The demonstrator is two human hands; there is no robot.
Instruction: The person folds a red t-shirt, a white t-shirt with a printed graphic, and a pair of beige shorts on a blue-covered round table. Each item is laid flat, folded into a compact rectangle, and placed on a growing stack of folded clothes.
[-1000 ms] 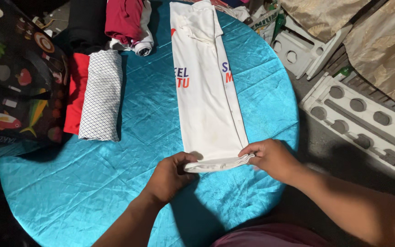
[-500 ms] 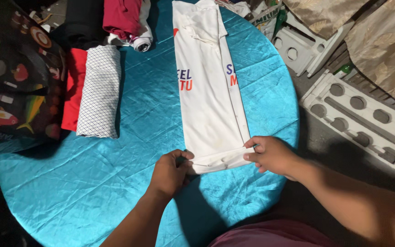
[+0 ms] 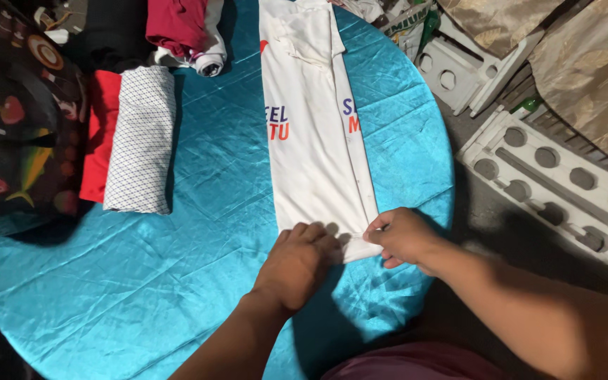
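Left hand [image 3: 298, 262] flat on white shirt [image 3: 314, 141] hem, hiding it; right hand [image 3: 401, 236] pinching corner.

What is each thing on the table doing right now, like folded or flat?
White shirt: folded into a long strip, lying flat.
Left hand: pressing flat on the shirt's near end.
Right hand: pinching the shirt's near corner.
Dotted white cloth: folded.
Red cloth: folded beside it.
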